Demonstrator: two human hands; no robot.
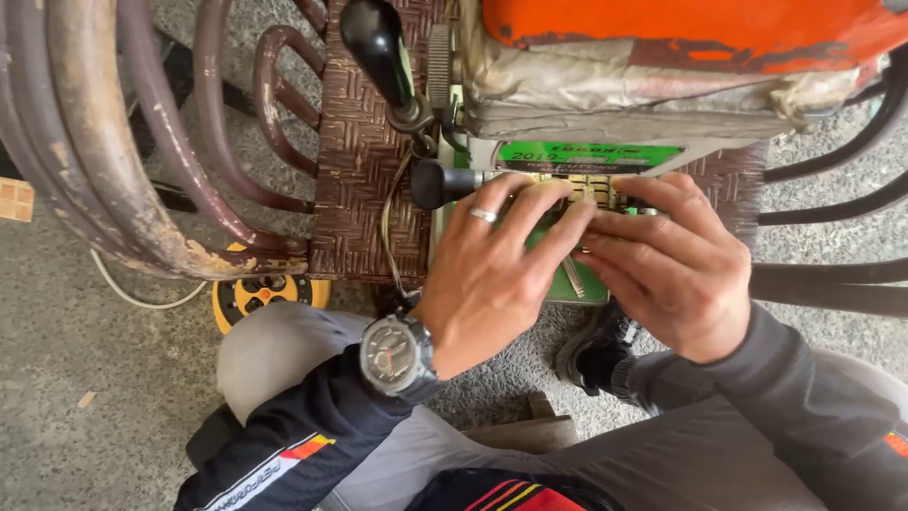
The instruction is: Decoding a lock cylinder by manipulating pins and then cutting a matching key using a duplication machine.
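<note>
A worn orange machine (662,38) with a green base part (558,284) rests on a brown woven chair seat (364,161). My left hand (492,274), with a ring and a wristwatch, lies on the green part, fingers reaching over a small metal piece (591,189) below a green label (586,154). My right hand (672,270) meets it from the right, fingertips pressed to the same spot. What the fingers pinch is hidden. A black knob (435,183) sticks out just left of my left hand.
A black lever handle (374,43) rises above the knob. The chair's curved brown armrest bars (123,142) stand at the left, more bars (832,208) at the right. A yellow and black round tool (260,295) lies on the concrete floor beneath. My knees are below.
</note>
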